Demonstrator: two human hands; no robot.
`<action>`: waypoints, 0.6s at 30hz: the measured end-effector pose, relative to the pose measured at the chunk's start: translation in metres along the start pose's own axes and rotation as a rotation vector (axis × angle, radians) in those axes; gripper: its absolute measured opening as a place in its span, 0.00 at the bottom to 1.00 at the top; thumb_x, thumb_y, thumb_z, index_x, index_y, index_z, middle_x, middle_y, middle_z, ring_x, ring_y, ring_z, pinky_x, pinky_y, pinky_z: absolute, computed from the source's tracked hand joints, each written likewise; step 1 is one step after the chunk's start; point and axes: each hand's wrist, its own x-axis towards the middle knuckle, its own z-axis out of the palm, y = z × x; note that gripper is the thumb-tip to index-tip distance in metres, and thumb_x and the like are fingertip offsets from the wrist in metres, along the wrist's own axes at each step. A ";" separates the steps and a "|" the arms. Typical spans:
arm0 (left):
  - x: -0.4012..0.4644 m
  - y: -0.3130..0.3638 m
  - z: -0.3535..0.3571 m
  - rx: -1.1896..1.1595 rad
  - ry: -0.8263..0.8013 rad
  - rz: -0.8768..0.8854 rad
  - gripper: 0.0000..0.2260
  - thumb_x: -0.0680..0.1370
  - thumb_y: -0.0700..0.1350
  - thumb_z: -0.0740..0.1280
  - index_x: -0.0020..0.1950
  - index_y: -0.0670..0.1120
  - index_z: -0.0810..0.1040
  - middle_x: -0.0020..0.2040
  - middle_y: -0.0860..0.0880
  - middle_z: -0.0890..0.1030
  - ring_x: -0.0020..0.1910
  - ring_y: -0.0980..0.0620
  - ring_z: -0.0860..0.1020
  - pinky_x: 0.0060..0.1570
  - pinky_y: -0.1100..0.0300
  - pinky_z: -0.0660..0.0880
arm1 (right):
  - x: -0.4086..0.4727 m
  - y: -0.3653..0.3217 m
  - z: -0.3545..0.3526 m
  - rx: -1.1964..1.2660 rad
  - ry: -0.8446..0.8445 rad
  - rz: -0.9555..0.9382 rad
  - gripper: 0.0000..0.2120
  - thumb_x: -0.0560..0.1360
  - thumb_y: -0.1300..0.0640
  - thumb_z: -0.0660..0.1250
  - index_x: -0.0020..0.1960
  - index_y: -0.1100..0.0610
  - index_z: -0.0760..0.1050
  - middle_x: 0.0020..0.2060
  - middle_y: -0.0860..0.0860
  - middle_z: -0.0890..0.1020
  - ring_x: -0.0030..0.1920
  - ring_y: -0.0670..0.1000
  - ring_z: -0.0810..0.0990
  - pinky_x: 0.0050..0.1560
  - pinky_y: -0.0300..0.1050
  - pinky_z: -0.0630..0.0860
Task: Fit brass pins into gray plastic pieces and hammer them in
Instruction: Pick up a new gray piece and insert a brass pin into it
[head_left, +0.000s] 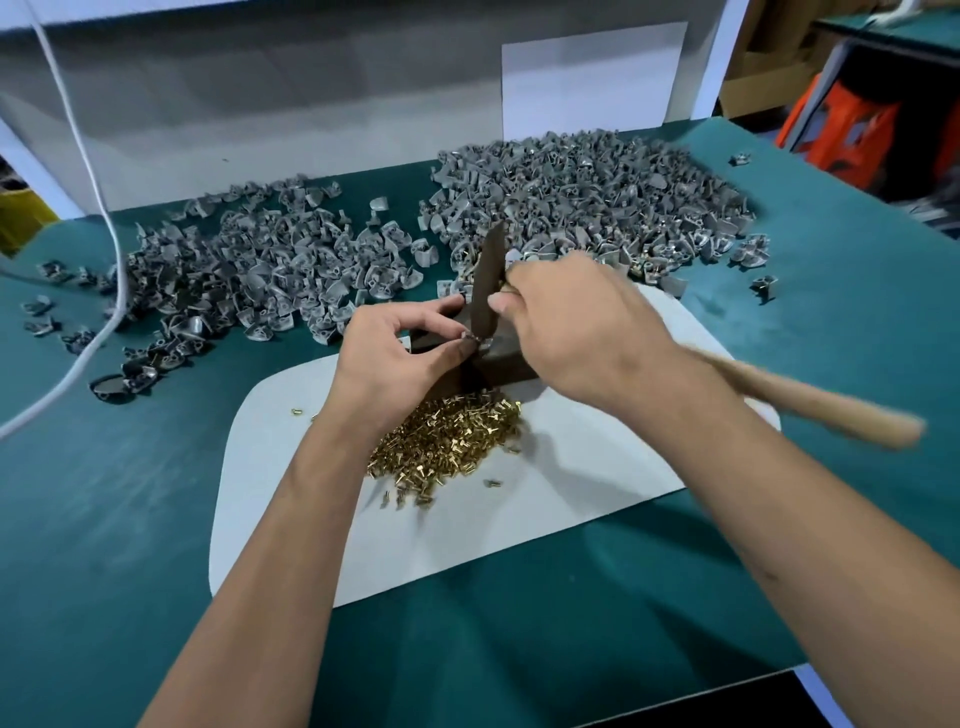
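Note:
My left hand (400, 353) pinches a small gray plastic piece (470, 339) on top of a dark metal block (506, 364). My right hand (576, 327) grips a hammer close under its head; the dark hammer head (488, 283) stands on end with its lower tip touching the piece, and the wooden handle (810, 402) trails blurred to the right. A heap of brass pins (447, 441) lies on a white mat (571, 499) just in front of the block, partly under my left wrist.
Two big heaps of gray plastic pieces lie behind the block, one at left (249, 275) and one at right (597, 197). A white cable (111, 228) hangs down at the left. The green table top (857, 291) ends at the right, with orange items (852, 135) beyond.

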 end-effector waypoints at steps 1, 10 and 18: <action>0.000 0.000 -0.001 0.003 -0.002 -0.004 0.03 0.73 0.37 0.78 0.45 0.42 0.88 0.61 0.51 0.84 0.58 0.51 0.84 0.60 0.41 0.79 | 0.003 0.001 -0.004 -0.034 0.013 -0.002 0.12 0.84 0.45 0.57 0.47 0.49 0.73 0.35 0.51 0.73 0.39 0.59 0.73 0.41 0.49 0.68; -0.001 0.000 -0.001 0.016 0.000 -0.004 0.03 0.72 0.38 0.79 0.44 0.44 0.88 0.61 0.52 0.85 0.58 0.52 0.84 0.59 0.41 0.80 | 0.002 0.003 -0.001 -0.054 0.056 -0.034 0.12 0.84 0.45 0.56 0.50 0.50 0.74 0.37 0.52 0.74 0.39 0.60 0.74 0.40 0.49 0.67; -0.002 0.000 0.000 -0.019 -0.005 -0.003 0.03 0.72 0.37 0.79 0.43 0.44 0.88 0.60 0.52 0.85 0.56 0.52 0.85 0.57 0.39 0.80 | 0.001 0.001 0.004 -0.031 0.046 -0.041 0.12 0.84 0.45 0.57 0.51 0.51 0.75 0.40 0.54 0.80 0.42 0.62 0.78 0.41 0.49 0.67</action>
